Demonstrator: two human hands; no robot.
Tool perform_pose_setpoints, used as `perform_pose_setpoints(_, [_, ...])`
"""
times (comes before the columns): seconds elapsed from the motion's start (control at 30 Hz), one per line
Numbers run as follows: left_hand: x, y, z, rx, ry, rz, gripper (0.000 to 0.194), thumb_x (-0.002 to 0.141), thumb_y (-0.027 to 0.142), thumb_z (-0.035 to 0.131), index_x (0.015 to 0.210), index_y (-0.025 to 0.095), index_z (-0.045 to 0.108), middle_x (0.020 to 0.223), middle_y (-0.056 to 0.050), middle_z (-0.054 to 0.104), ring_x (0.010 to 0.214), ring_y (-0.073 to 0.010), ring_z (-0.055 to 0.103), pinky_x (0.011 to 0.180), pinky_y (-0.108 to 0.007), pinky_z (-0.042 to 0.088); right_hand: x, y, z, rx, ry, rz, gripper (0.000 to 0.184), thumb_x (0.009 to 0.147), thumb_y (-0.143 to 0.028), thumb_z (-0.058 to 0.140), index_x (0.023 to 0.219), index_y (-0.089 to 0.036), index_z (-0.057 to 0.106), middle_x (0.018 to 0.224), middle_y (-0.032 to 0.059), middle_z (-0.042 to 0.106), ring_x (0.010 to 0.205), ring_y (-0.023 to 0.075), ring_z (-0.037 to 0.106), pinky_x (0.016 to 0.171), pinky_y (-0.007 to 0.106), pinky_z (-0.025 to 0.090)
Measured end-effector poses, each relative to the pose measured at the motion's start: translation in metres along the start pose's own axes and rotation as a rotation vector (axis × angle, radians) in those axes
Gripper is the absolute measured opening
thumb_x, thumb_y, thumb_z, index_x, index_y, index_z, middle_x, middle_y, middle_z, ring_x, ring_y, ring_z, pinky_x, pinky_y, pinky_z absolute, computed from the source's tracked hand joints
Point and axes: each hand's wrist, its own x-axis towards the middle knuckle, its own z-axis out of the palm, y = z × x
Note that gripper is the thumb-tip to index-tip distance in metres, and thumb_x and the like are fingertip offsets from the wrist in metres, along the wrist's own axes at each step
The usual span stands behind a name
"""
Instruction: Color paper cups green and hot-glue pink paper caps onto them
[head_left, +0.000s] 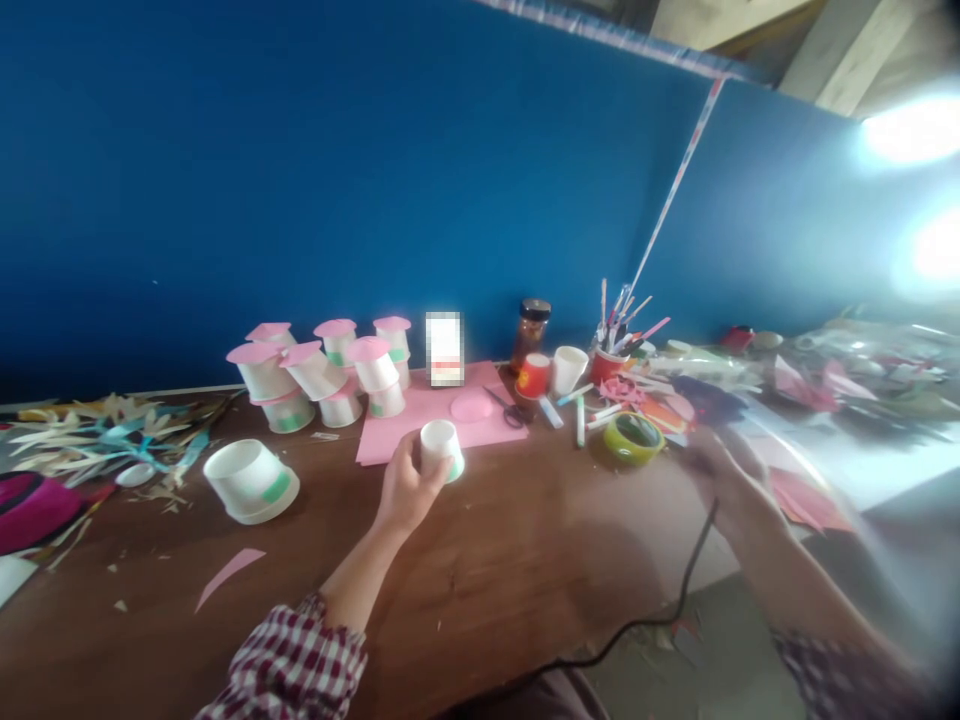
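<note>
My left hand (409,490) is wrapped round a small white paper cup (439,440) with a green patch low on its side. The cup is held over the near edge of some pink paper sheets (379,440). Off to the right, my right hand (724,470) is smeared by motion, and a black cord (686,580) runs up to its palm. Whatever it grips at the cord's end is hidden. A roll of yellow-green tape (634,440) lies just left of that hand. On the pink sheets are a round pink paper piece (471,405) and scissors (514,410).
Stacked white cups with pink paper tops (259,372) stand at the back left. A larger white cup (251,482) is nearer. At the back are a dark-lidded jar (531,335), a red cup (534,376) and a pen holder (609,363). Paper scraps (120,435) pile up left.
</note>
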Motion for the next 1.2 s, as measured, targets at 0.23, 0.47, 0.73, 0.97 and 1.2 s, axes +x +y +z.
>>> perform_pose_setpoints(0.23, [-0.002, 0.0, 0.002, -0.014, -0.029, 0.055, 0.05, 0.07, 0.04, 0.065, 0.113, 0.02, 0.049, 0.107, -0.007, 0.061, 0.096, -0.0229, 0.059, 0.084, -0.036, 0.046, -0.037, -0.009, 0.033, 0.568, -0.303, 0.399, 0.029, 0.074, -0.035, 0.071, 0.066, -0.018, 0.049, 0.06, -0.0051, 0.042, 0.05, 0.0045, 0.042, 0.042, 0.014, 0.038])
perform_pose_setpoints(0.47, [-0.004, 0.005, 0.001, -0.054, -0.096, 0.112, 0.046, 0.071, 0.034, 0.065, 0.112, 0.019, 0.051, 0.107, -0.008, 0.061, 0.097, -0.0222, 0.058, 0.086, -0.036, 0.045, -0.067, -0.012, 0.068, 0.472, -0.536, 0.473, 0.026, 0.083, -0.044, 0.058, 0.093, -0.02, 0.059, 0.062, -0.0047, 0.038, 0.051, 0.0067, 0.037, 0.043, 0.016, 0.036])
perform_pose_setpoints(0.73, [-0.007, 0.004, 0.003, -0.159, -0.209, 0.118, 0.048, 0.07, 0.029, 0.066, 0.115, 0.017, 0.051, 0.108, -0.009, 0.063, 0.098, -0.022, 0.06, 0.087, -0.036, 0.047, -0.098, -0.02, 0.091, 0.194, -0.658, 0.423, 0.036, 0.086, -0.048, 0.051, 0.105, -0.018, 0.059, 0.064, -0.0019, 0.048, 0.053, 0.0082, 0.043, 0.045, 0.019, 0.034])
perform_pose_setpoints(0.97, [-0.008, 0.003, 0.005, -0.13, -0.206, 0.14, 0.047, 0.069, 0.027, 0.066, 0.114, 0.017, 0.052, 0.109, -0.01, 0.062, 0.099, -0.0229, 0.06, 0.088, -0.037, 0.047, -0.108, -0.024, 0.092, -0.04, -0.787, 0.277, 0.042, 0.089, -0.052, 0.043, 0.108, -0.016, 0.056, 0.067, 0.0004, 0.054, 0.054, 0.0098, 0.044, 0.05, 0.023, 0.035])
perform_pose_setpoints(1.2, [-0.009, 0.005, 0.005, -0.121, -0.188, 0.168, 0.048, 0.07, 0.027, 0.066, 0.114, 0.018, 0.051, 0.109, -0.01, 0.062, 0.098, -0.022, 0.06, 0.086, -0.035, 0.048, -0.107, -0.018, 0.091, -0.22, -0.824, 0.201, 0.048, 0.088, -0.057, 0.038, 0.107, -0.015, 0.055, 0.054, -0.0029, 0.049, 0.052, 0.0115, 0.043, 0.052, 0.025, 0.035])
